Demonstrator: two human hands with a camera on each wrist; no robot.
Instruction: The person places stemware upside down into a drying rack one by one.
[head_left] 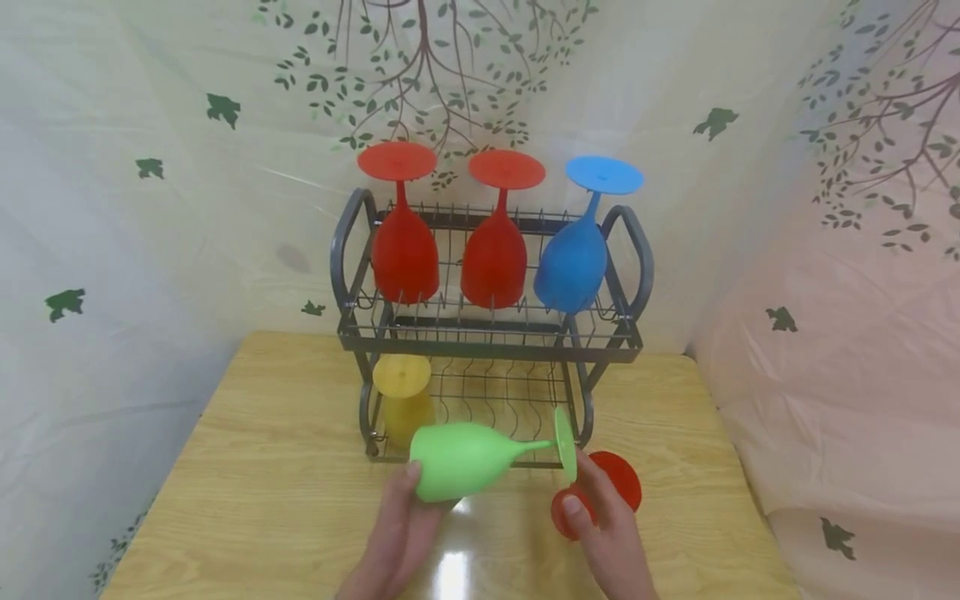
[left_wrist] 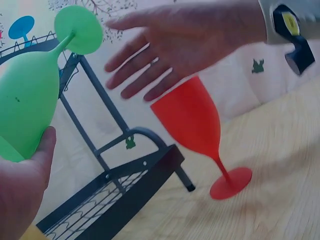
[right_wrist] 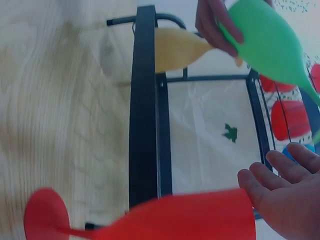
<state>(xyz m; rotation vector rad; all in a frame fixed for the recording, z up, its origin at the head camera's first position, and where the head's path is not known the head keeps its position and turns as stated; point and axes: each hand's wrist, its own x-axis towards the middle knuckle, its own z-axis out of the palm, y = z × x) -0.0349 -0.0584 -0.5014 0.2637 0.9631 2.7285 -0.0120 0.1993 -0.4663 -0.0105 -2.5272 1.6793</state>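
My left hand (head_left: 401,521) holds a green plastic goblet (head_left: 461,461) by its bowl, on its side above the table, with the foot pointing right. In the left wrist view the thumb lies along the bowl of the green goblet (left_wrist: 30,95). Close by the goblet's foot is my right hand (head_left: 611,533). Its fingers are extended and apart in the left wrist view, holding nothing. Beneath that hand a red goblet (head_left: 621,482) stands upright on the table, partly hidden in the head view; the right wrist view shows the red goblet (right_wrist: 195,217) just beside the fingers.
A dark two-tier wire rack (head_left: 491,343) stands at the table's back. On its upper tier, two red goblets (head_left: 405,254) (head_left: 495,260) and a blue goblet (head_left: 572,265) are upside down. A yellow goblet (head_left: 402,377) is inverted at the lower tier's left. A patterned curtain (head_left: 150,250) hangs behind.
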